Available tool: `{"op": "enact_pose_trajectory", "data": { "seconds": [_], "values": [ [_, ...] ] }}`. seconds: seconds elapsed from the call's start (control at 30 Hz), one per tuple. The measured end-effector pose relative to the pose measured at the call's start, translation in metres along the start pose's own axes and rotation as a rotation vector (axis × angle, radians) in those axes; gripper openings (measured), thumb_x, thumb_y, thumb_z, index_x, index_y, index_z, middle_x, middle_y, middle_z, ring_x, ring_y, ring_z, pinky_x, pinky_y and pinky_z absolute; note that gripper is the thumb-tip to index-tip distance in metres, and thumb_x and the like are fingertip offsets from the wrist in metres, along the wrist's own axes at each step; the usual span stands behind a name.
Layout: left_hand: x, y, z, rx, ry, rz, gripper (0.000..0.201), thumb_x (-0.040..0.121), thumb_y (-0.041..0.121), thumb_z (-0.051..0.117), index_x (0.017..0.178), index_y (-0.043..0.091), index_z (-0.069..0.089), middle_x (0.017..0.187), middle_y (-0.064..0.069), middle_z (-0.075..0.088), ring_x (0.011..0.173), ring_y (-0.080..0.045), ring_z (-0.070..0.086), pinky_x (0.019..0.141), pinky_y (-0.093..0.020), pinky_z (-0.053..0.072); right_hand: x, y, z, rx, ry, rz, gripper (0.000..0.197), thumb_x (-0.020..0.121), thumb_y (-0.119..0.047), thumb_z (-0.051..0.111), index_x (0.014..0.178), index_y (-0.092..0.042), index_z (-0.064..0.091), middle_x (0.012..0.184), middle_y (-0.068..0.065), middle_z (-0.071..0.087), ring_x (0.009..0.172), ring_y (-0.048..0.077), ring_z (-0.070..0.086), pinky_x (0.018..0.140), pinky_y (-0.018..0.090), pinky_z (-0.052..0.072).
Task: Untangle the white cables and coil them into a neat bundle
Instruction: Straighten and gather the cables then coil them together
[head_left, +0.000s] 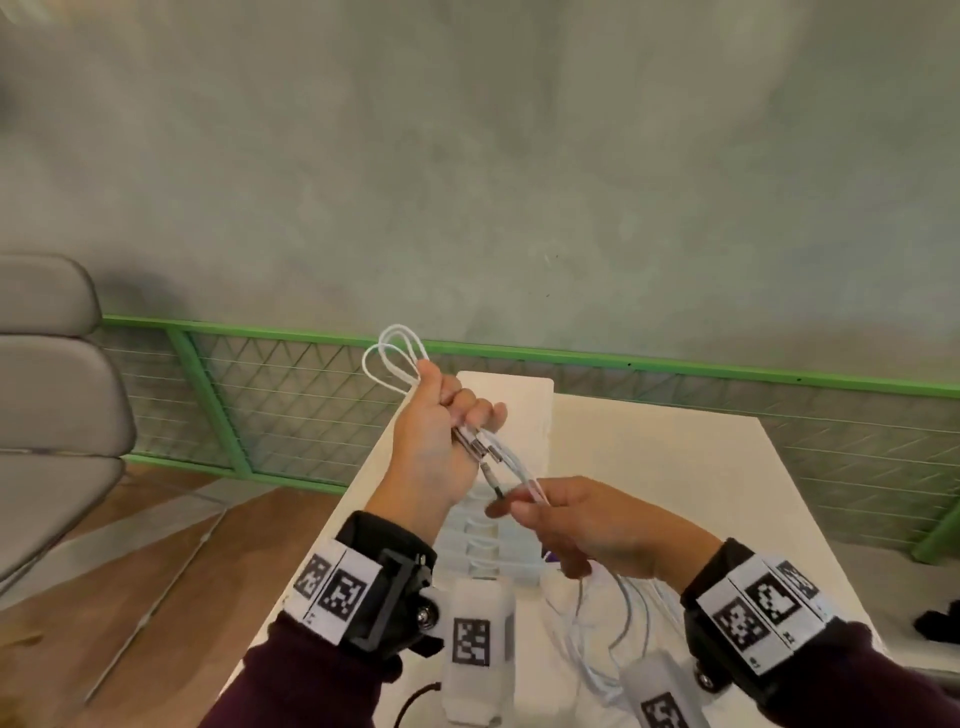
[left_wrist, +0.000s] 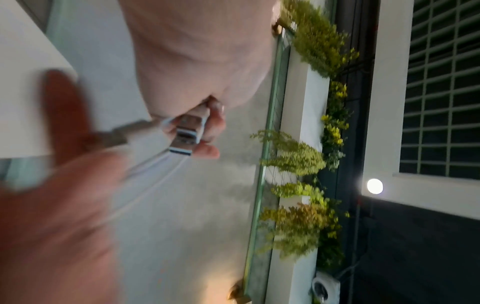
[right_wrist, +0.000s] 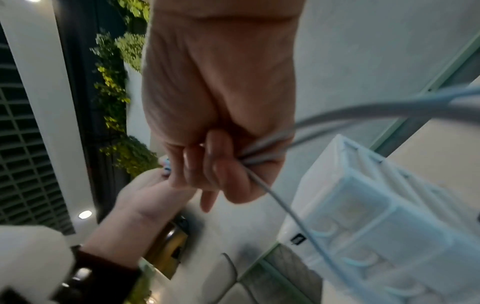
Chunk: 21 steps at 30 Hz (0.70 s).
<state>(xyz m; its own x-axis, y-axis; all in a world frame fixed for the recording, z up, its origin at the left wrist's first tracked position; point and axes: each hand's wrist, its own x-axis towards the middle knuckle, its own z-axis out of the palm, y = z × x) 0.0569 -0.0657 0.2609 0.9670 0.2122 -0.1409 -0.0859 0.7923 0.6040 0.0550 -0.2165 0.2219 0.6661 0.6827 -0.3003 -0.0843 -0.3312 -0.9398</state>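
My left hand (head_left: 441, 436) is raised over the white table (head_left: 675, 467) and grips a folded bunch of white cables (head_left: 395, 358). Their loops stick out above the fist and metal USB plugs (head_left: 480, 447) poke out below it. In the left wrist view a silver plug (left_wrist: 185, 133) lies against my curled fingers. My right hand (head_left: 561, 519) sits just below and right, its fingers curled round the cable strands (right_wrist: 262, 156) that run down from the left fist. More white cable (head_left: 613, 623) trails from it onto the table.
A clear plastic drawer organiser (head_left: 483, 551) stands on the table under my hands. A green mesh railing (head_left: 675, 395) runs behind the table. A grey chair (head_left: 47, 405) stands at the left over a wooden floor.
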Motion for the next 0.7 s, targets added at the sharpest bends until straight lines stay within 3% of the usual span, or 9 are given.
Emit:
{"op": "enact_pose_trajectory", "data": {
  "seconds": [0.1, 0.2, 0.27, 0.3, 0.37, 0.47, 0.57, 0.63, 0.7],
  "values": [
    [0.008, 0.024, -0.013, -0.104, 0.044, 0.059, 0.051, 0.099, 0.041, 0.031, 0.056, 0.016, 0.029, 0.035, 0.004, 0.029, 0.032, -0.011, 0.038, 0.053, -0.026, 0.052, -0.011, 0.016, -0.019, -0.102, 0.082, 0.031, 0.030, 0.084, -0.043, 0.053, 0.102, -0.024, 0.068, 0.058, -0.002, 0.031, 0.044, 0.008, 0.028, 0.044, 0.020, 0.024],
    [0.013, 0.030, -0.026, -0.184, 0.058, 0.009, 0.049, 0.099, 0.042, 0.033, 0.057, 0.017, 0.030, 0.035, 0.007, 0.026, 0.027, -0.007, 0.027, 0.036, -0.013, 0.036, -0.025, 0.013, -0.040, -0.076, 0.199, 0.057, 0.034, 0.083, -0.045, 0.050, 0.101, -0.024, 0.070, 0.050, -0.006, 0.031, 0.046, 0.009, 0.025, 0.045, 0.023, 0.020],
    [0.015, 0.025, -0.029, -0.150, 0.079, -0.021, 0.049, 0.098, 0.044, 0.034, 0.057, 0.017, 0.030, 0.035, 0.007, 0.025, 0.026, -0.007, 0.023, 0.031, -0.013, 0.029, -0.030, 0.004, -0.047, -0.273, 0.228, 0.093, 0.030, 0.089, -0.038, 0.049, 0.103, -0.022, 0.070, 0.049, -0.011, 0.037, 0.042, 0.006, 0.030, 0.044, 0.019, 0.024],
    [0.015, 0.021, -0.028, -0.104, 0.094, -0.021, 0.049, 0.098, 0.043, 0.034, 0.057, 0.017, 0.030, 0.035, 0.007, 0.024, 0.026, -0.006, 0.022, 0.031, -0.013, 0.027, -0.031, -0.002, -0.046, -0.444, 0.217, 0.104, 0.028, 0.091, -0.037, 0.050, 0.102, -0.023, 0.071, 0.052, -0.015, 0.044, 0.041, 0.004, 0.038, 0.045, 0.015, 0.029],
    [0.013, 0.013, -0.024, 0.051, 0.105, -0.026, 0.048, 0.097, 0.043, 0.037, 0.058, 0.016, 0.033, 0.035, 0.007, 0.024, 0.026, -0.006, 0.021, 0.031, -0.013, 0.026, -0.036, -0.014, -0.039, -0.746, 0.156, 0.081, 0.025, 0.091, -0.037, 0.052, 0.100, -0.026, 0.072, 0.069, -0.025, 0.056, 0.060, -0.006, 0.053, 0.056, 0.010, 0.039],
    [0.005, -0.003, -0.018, 0.322, 0.040, -0.124, 0.048, 0.092, 0.049, 0.045, 0.057, 0.018, 0.034, 0.037, 0.009, 0.024, 0.029, -0.005, 0.022, 0.032, -0.016, 0.026, -0.047, -0.035, -0.018, -0.930, 0.007, 0.058, 0.025, 0.087, -0.041, 0.056, 0.092, -0.024, 0.073, 0.073, -0.022, 0.062, 0.069, -0.001, 0.055, 0.066, 0.015, 0.041],
    [-0.002, -0.019, -0.012, 0.484, -0.043, -0.257, 0.052, 0.086, 0.061, 0.047, 0.057, 0.020, 0.033, 0.040, 0.008, 0.023, 0.032, -0.007, 0.021, 0.033, -0.017, 0.024, -0.051, -0.052, -0.002, -0.933, -0.014, -0.054, 0.021, 0.083, -0.040, 0.062, 0.084, -0.022, 0.072, 0.073, -0.013, 0.069, 0.068, 0.004, 0.059, 0.067, 0.020, 0.046],
    [-0.005, -0.028, -0.013, 0.528, -0.096, -0.318, 0.058, 0.081, 0.070, 0.043, 0.056, 0.019, 0.034, 0.041, 0.007, 0.023, 0.033, -0.007, 0.021, 0.034, -0.015, 0.021, -0.047, -0.059, -0.001, -0.798, 0.105, -0.157, 0.007, 0.077, -0.032, 0.071, 0.072, -0.028, 0.069, 0.065, -0.025, 0.066, 0.064, -0.007, 0.059, 0.060, 0.007, 0.042],
    [-0.007, -0.036, -0.016, 0.549, -0.201, -0.361, 0.070, 0.071, 0.083, 0.036, 0.059, 0.014, 0.040, 0.042, 0.003, 0.027, 0.036, -0.011, 0.024, 0.037, -0.017, 0.024, -0.041, -0.058, -0.007, -0.591, 0.234, -0.222, 0.017, 0.070, -0.021, 0.078, 0.064, -0.029, 0.065, 0.058, -0.027, 0.064, 0.059, -0.012, 0.057, 0.061, 0.005, 0.041]
  ]
}}
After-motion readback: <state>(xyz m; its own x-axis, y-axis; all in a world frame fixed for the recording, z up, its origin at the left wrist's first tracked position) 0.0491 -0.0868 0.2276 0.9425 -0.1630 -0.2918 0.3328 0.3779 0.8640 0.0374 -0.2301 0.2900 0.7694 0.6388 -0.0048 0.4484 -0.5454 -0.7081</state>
